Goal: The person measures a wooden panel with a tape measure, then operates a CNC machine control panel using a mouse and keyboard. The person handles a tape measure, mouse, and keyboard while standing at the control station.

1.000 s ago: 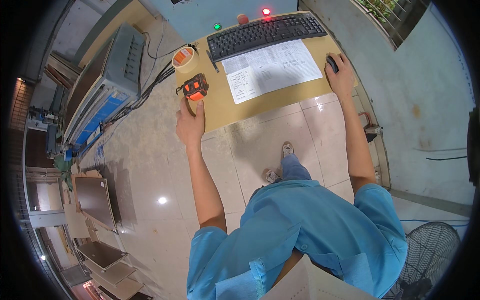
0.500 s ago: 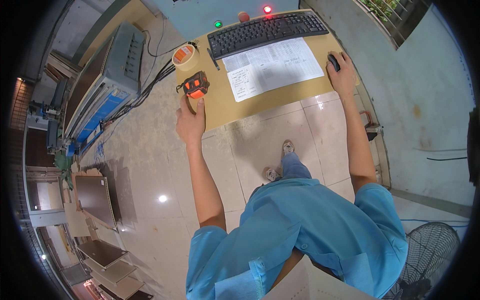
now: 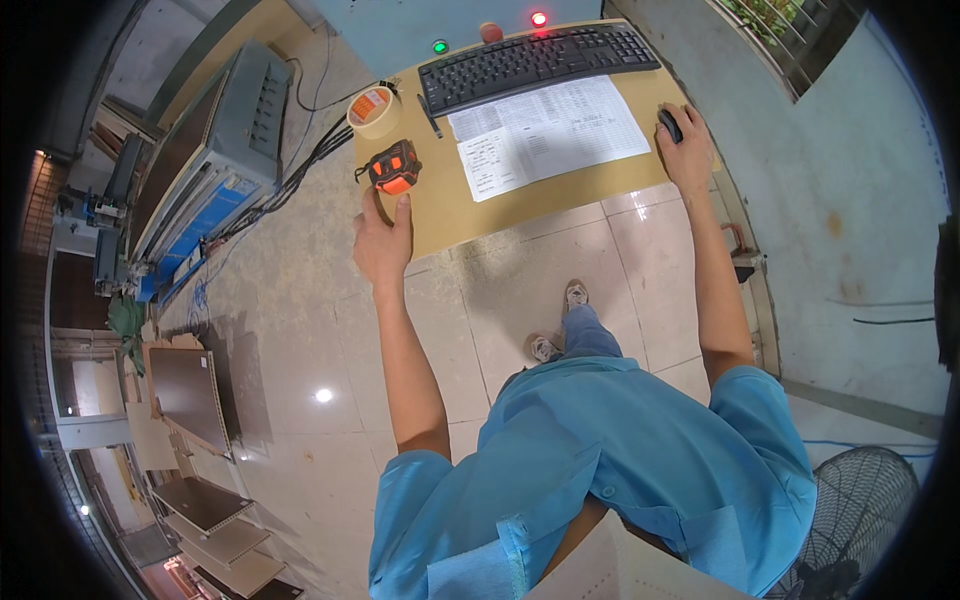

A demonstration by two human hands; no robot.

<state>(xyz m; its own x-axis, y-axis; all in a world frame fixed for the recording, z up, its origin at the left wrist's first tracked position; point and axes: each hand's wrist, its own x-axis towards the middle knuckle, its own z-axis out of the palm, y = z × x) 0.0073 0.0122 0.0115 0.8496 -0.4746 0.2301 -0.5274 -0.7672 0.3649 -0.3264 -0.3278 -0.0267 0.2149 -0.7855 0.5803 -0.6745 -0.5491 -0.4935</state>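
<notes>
My right hand is closed over a black computer mouse at the right side of a tan tabletop. At the table's left front corner rests my left hand, thumb and forefinger apart; its other fingers are partly hidden. Just beyond those fingertips lies an orange and black tape measure, and I see no grip on it. Between my hands, printed sheets of paper lie flat below a black keyboard. A dark pen sits by the keyboard's left end.
A roll of tape stands near the table's left edge. Behind the keyboard are a green light, a red button and a lit red light. A grey-blue machine is at left, a fan at lower right.
The view has shifted very slightly, moving the table and its things a little to the right. Both hands keep their places, the right one still over the mouse.
</notes>
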